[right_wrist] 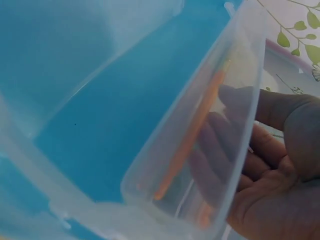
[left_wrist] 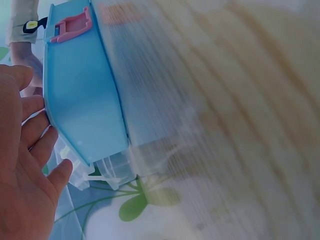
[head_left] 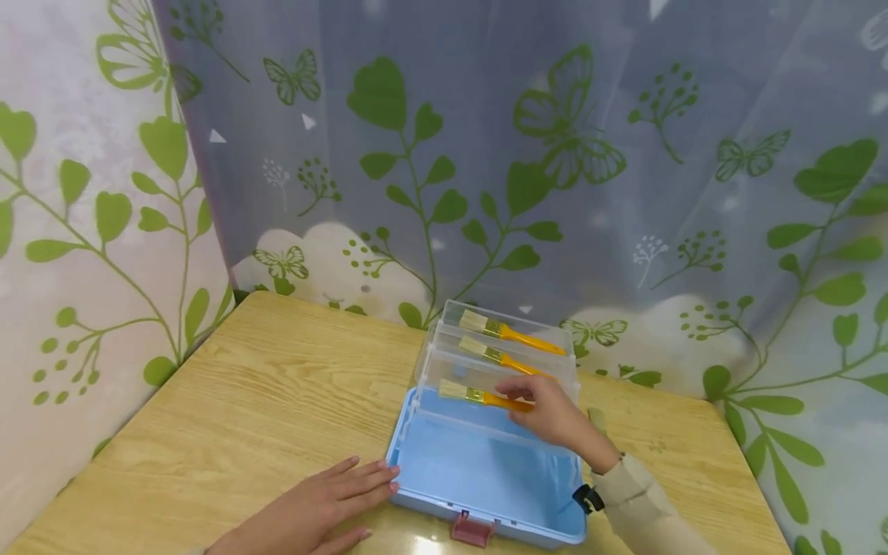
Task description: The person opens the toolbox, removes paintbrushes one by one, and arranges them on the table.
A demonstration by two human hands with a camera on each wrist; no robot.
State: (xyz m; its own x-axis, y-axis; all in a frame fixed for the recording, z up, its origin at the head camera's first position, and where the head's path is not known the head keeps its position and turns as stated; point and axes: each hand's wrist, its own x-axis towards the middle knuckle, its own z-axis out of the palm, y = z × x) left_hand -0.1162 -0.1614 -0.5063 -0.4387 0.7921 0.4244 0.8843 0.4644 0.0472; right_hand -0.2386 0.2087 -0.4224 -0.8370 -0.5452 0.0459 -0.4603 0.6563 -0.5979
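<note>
- The lowest brush lies in the lowest clear tray, handle toward the right hand's grip; a clumsy catch on the handle might scrape the brush along the tray wall;
- the right hand's grip is loosely bent, fingers apart; whether it touches that brush, I cannot tell; pressing on the tray might tip the raised tiers;
- the left hand's grip is spread, fingertips against the side of the blue box; too little steadying there could let the box slide on the surface;
- the middle brush and top brush lie in their own trays above.
</note>
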